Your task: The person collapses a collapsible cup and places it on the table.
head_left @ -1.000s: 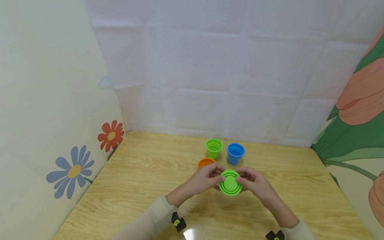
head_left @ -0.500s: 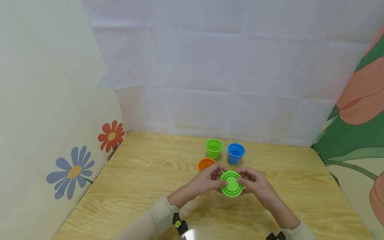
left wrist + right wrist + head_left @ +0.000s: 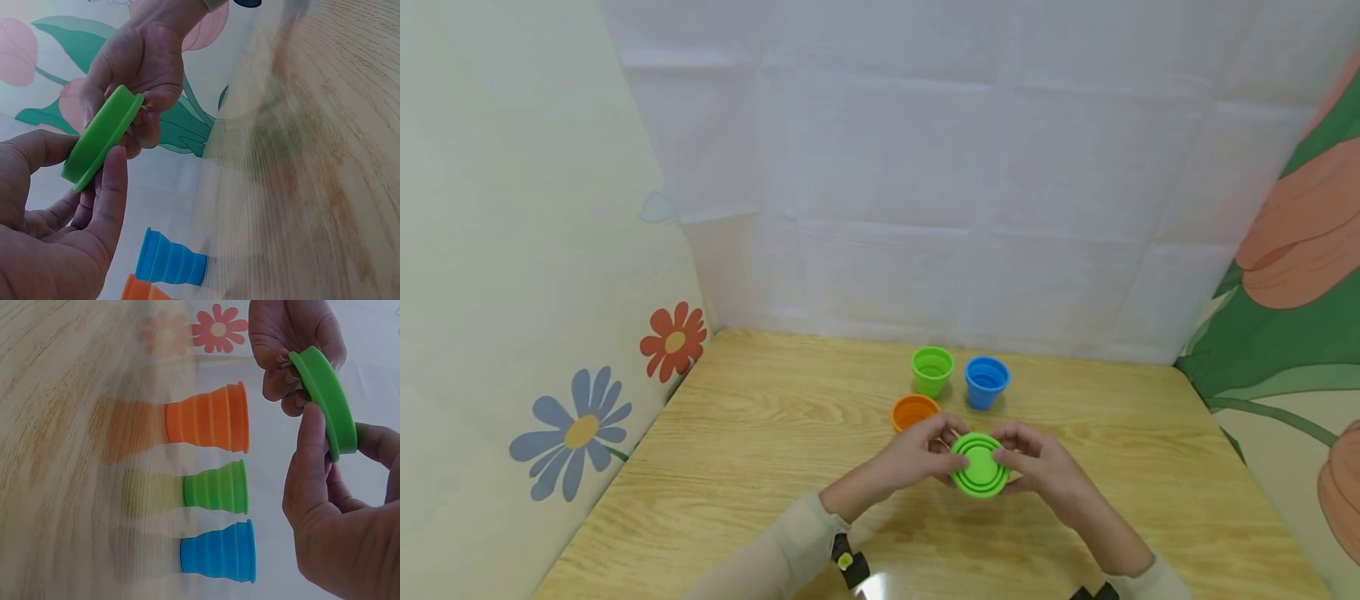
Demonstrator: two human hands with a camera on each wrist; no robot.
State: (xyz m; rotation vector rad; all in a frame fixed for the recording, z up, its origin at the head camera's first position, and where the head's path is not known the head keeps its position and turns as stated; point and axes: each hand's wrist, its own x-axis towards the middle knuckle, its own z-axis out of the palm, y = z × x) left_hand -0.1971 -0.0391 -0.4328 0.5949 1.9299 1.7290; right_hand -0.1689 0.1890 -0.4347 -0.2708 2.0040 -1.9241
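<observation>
Between both hands, above the table, is a green collapsible cup (image 3: 980, 468) folded flat into a disc of rings. My left hand (image 3: 916, 454) pinches its left side, thumb on the ringed face and fingers behind. On the opposite side my right hand (image 3: 1045, 467) pinches it the same way. Seen edge-on, the folded cup (image 3: 100, 137) is a thin disc with a rim in the left wrist view, and the folded cup (image 3: 325, 403) looks alike in the right wrist view. Just beyond the left hand stands an orange cup (image 3: 914, 410), partly hidden by that hand.
An expanded green cup (image 3: 932, 371) and a blue cup (image 3: 987, 382) stand upright farther back on the wooden table (image 3: 775, 408). Behind the table hangs a white cloth (image 3: 880, 167). Flower-patterned walls (image 3: 550, 275) flank both sides.
The folded green cup and both hands have shifted slightly toward the person. Both hands keep their pinch on it, and the standing cups have stayed in place.
</observation>
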